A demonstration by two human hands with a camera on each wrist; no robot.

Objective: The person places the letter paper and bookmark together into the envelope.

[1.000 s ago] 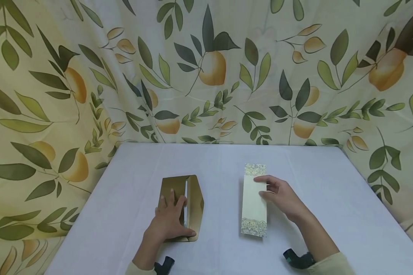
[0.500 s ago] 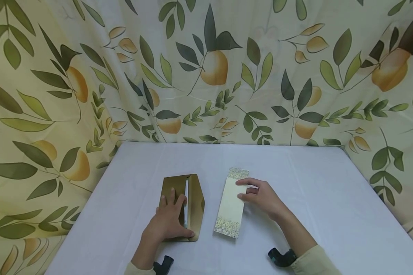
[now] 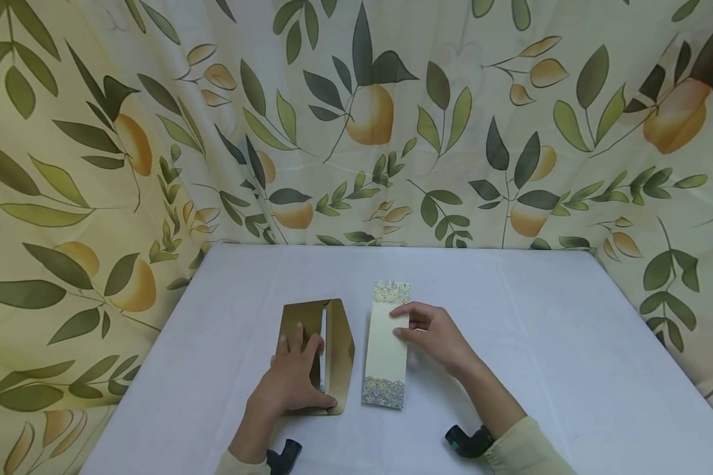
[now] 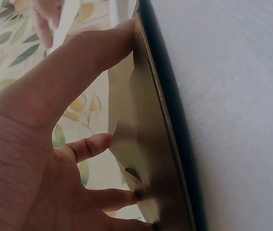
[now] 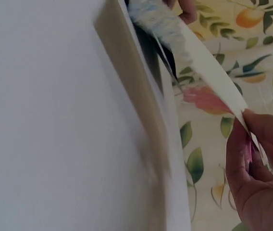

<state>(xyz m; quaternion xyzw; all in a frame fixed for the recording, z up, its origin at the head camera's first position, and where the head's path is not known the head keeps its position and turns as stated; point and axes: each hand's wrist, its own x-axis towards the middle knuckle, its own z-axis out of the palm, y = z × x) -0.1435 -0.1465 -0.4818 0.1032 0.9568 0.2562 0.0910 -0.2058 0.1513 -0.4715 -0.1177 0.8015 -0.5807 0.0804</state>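
My left hand [image 3: 294,373] lies with its fingers spread over a gold-brown envelope [image 3: 340,349]; its flap extends to the right. The thumb touches the flap's near corner, and the index fingertip is at the opening, where a pale strip shows. In the left wrist view, the fingertips touch the envelope [image 4: 151,130]. My right hand [image 3: 436,336] pinches the right edge of a long cream card [image 3: 385,356] with lace-patterned ends, just right of the envelope. Seen from the right wrist, the card [image 5: 218,79] is tilted, with a pinkish-red print on its underside.
A white-covered table [image 3: 511,297] lies under everything. Behind it and at its sides hangs a curtain [image 3: 226,165] printed with leaves and fruit. Black wrist devices [image 3: 469,441] show at both wrists.
My right hand has carried the card leftward, close beside the envelope; the card tilted midway and now stands nearly straight again. The left hand and the envelope have hardly moved.
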